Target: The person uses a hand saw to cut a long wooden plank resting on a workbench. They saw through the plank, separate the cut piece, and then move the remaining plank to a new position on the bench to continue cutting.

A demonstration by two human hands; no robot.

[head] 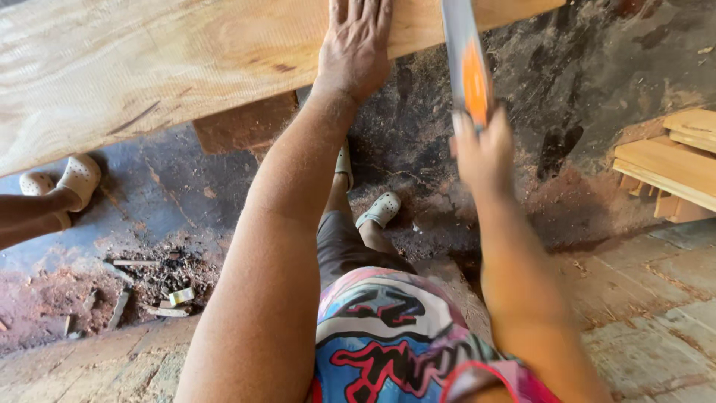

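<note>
A wide pale wooden plank [149, 60] runs across the top of the head view. My left hand [354, 45] lies flat on it, palm down, fingers spread, near its lower edge. My right hand [483, 153] grips the handle of a hand saw [466, 63] with a grey blade and an orange patch; the saw is blurred and points up toward the plank's edge, just right of my left hand. Where the blade meets the wood is cut off by the frame's top.
Another person's feet in white clogs [63, 183] stand at the left. A dark block [242, 123] sits under the plank. Stacked light boards [671, 164] lie at the right. Sawdust and wood scraps [149, 287] cover the dark floor; my own clogs [380, 209] are below.
</note>
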